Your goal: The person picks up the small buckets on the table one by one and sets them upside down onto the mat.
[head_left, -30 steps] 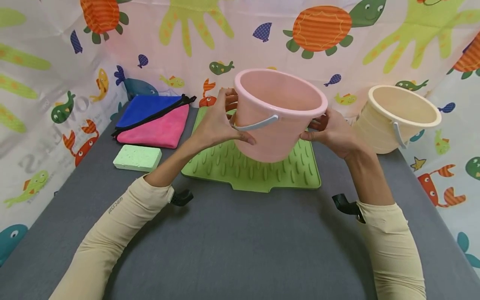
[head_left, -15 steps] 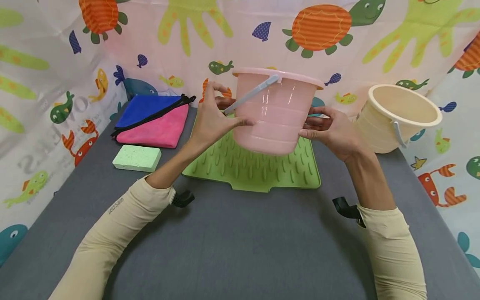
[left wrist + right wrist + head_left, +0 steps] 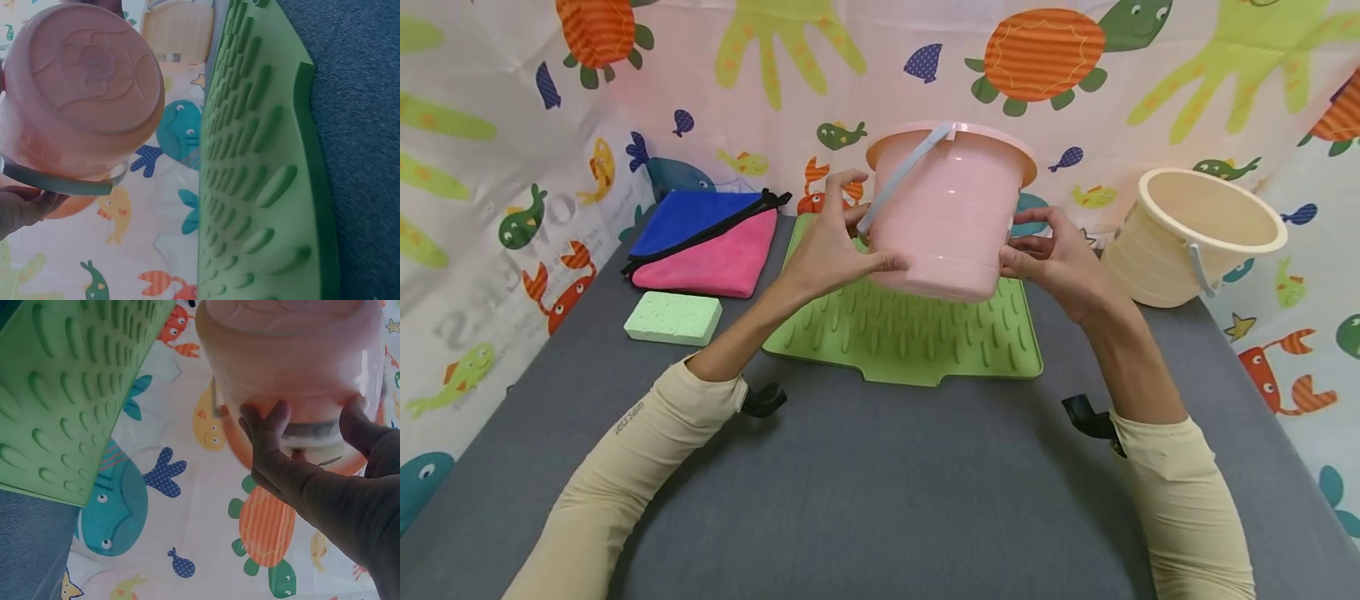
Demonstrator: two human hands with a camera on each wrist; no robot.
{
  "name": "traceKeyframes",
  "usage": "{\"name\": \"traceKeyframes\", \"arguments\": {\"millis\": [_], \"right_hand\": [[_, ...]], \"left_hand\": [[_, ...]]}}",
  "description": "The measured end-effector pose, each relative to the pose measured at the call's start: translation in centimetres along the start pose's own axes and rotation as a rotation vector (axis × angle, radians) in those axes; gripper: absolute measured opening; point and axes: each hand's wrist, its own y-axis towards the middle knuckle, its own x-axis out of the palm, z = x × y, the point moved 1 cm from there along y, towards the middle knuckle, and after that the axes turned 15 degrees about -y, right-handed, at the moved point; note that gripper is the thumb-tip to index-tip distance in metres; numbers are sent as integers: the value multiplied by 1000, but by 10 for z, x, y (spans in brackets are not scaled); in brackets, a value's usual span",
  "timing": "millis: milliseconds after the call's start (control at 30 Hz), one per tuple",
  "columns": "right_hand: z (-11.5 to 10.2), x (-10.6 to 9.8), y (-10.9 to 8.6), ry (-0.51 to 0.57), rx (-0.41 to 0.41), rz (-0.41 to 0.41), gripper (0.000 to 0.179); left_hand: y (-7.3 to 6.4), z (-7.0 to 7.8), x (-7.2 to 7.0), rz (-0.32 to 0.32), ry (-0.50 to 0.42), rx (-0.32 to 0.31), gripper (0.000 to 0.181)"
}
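A pink bucket (image 3: 946, 212) is held up over a green ribbed mat (image 3: 917, 342), its rim tipped toward the back curtain so its inside is hidden in the head view. My left hand (image 3: 833, 242) grips its left side, thumb on the front, near the pale grey handle (image 3: 904, 177). On the opposite side, my right hand (image 3: 1058, 265) holds the wall between thumb and fingers. The left wrist view shows the bucket's underside (image 3: 97, 69) with a moulded flower. A label strip (image 3: 310, 430) lies on the wall near the right fingers.
A cream bucket (image 3: 1187, 242) stands at the back right, slightly tilted. Folded blue and pink cloths (image 3: 707, 242) with black trim lie at the back left. In front of them is a pale green sponge (image 3: 673, 317). A patterned curtain (image 3: 887, 50) encloses the grey table (image 3: 910, 483).
The pink bucket has tipped away from me, its opening turning out of sight and its rim rising slightly. Its handle now slants higher across the front. Both hands keep their hold.
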Motion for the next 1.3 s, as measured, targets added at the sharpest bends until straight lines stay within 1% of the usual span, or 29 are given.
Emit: {"name": "traceKeyframes", "arguments": {"millis": [67,133,233,300,333,400,500,567,600,633,700,733,833,900,933,1033,1100,1133,1167,1300], "right_hand": [[0,1,0,54,-17,0,52],[-1,1,0,94,-31,-5,50],[-2,2,0,143,-40,-10,49],[-3,3,1,168,-45,-9,47],[-4,3,2,177,-46,-4,47],[-5,3,3,194,-49,6,46],[-6,3,4,183,-43,7,49],[-6,2,4,180,-48,-7,53],[-5,2,3,179,-55,-19,55],[-5,1,3,183,-64,-33,56],[-4,-1,2,206,-92,-67,59],[-3,-3,2,222,-109,-86,60],[0,-6,1,252,-143,-130,65],[0,-5,1,211,-160,-142,73],[0,-4,1,160,-170,-143,79],[-1,3,2,-27,-182,-119,96],[-2,8,3,-117,-172,-89,102],[-2,10,3,-148,-162,-73,102],[-3,12,4,-150,-146,-58,99],[-5,11,3,-183,-102,-14,77]], "left_hand": [[0,0,-1,-17,-15,25,116],[0,0,-2,-42,-6,54,117],[-1,2,-3,-68,39,83,108],[-1,4,-3,-63,72,101,102],[-1,5,-3,-52,80,108,100],[0,7,-2,-20,91,100,96],[0,8,-2,20,115,101,93],[1,9,-2,44,145,105,93],[1,8,-2,57,158,118,92],[1,8,-2,71,164,129,91],[1,7,-2,109,179,131,89],[1,7,-2,126,171,131,89],[2,8,0,169,96,127,87],[3,11,1,199,65,117,81],[3,13,2,211,57,112,75],[6,18,3,243,96,69,60],[6,21,3,238,142,53,52],[6,23,2,231,160,51,51],[6,24,1,222,176,50,52],[5,23,-3,165,192,38,65]]}}
